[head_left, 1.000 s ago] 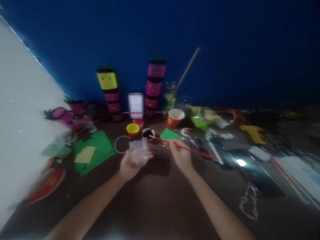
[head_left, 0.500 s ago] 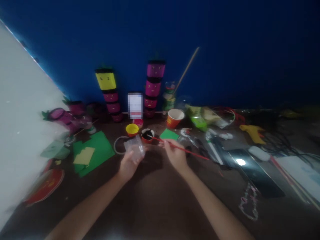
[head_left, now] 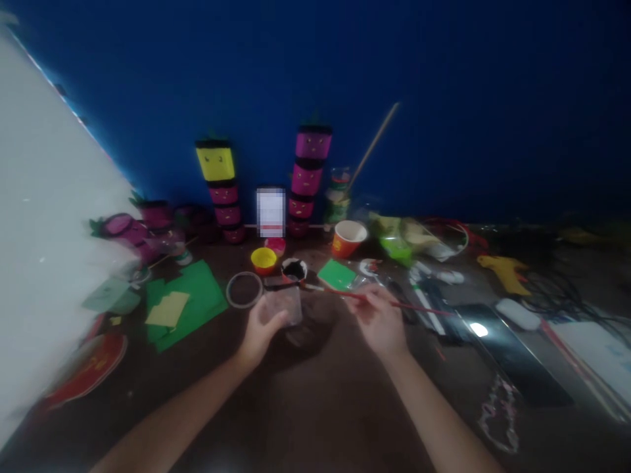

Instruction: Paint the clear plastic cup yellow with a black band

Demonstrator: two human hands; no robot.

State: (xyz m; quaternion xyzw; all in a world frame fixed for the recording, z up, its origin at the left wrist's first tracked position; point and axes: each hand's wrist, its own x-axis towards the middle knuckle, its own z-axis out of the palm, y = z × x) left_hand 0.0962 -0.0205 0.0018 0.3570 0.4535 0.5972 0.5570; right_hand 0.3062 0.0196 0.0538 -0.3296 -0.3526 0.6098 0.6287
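The clear plastic container (head_left: 286,309) is a small, squarish, see-through vessel with a dark strip along its upper edge; it is held above the table (head_left: 315,407), just in front of a small cup of black paint (head_left: 304,269). The left hand (head_left: 260,332) has its fingers curled around the container, thumb across the near side. The right hand (head_left: 378,322) has its fingers pinched closed on the red brush (head_left: 419,307), whose pale tip sits just beside the container.

The orange paper cup (head_left: 342,247) bears a yellow mark, too blurred to read; the phone screen (head_left: 271,211) is pixelated.

Half a second ago the brush tip was in the black paint and the container looked tilted, its dark strip unseen; now the tip is out and a clear-centred ring (head_left: 245,290) shows more fully.
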